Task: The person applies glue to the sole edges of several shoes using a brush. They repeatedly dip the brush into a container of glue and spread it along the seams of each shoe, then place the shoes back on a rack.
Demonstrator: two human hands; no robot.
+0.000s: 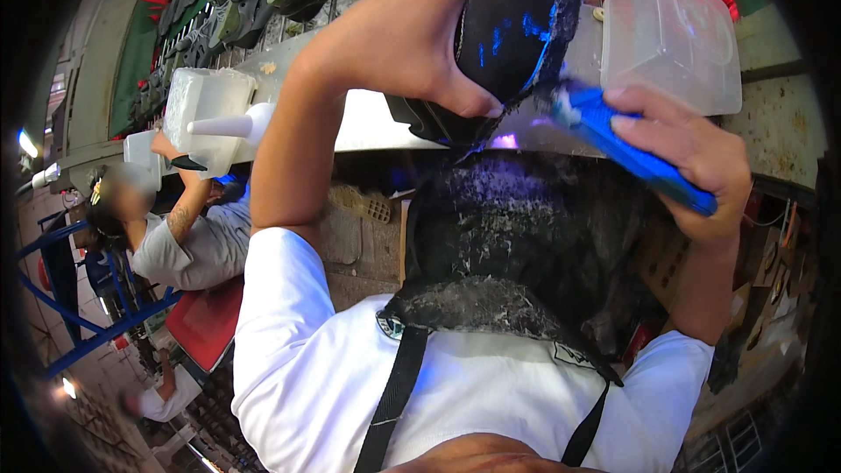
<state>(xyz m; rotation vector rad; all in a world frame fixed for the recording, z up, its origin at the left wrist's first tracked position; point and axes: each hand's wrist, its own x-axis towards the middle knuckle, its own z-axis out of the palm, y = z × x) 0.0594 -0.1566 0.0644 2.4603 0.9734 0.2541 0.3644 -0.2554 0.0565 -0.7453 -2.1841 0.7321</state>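
Note:
My left hand [403,39] is wrapped round a black shoe upper [508,9] at the top middle, with the thumb pressed against its lower part. Blue glowing marks show along the shoe's right edge and on its side. In my right hand [688,153] is a blue-handled brush [635,149], tilted, its whitish tip close beside the shoe's lower right edge. Whether the tip touches the shoe I cannot tell. A black apron [526,236] dusted with pale flecks hangs below the shoe.
A translucent square tub [670,44] stands at the right of the bench [372,123]. Left of my arm are a whitish container [210,96] and a white nozzle bottle [254,125]. Several grey-green shoes [263,4] lie on a rack beyond. A co-worker [188,232] is at the left.

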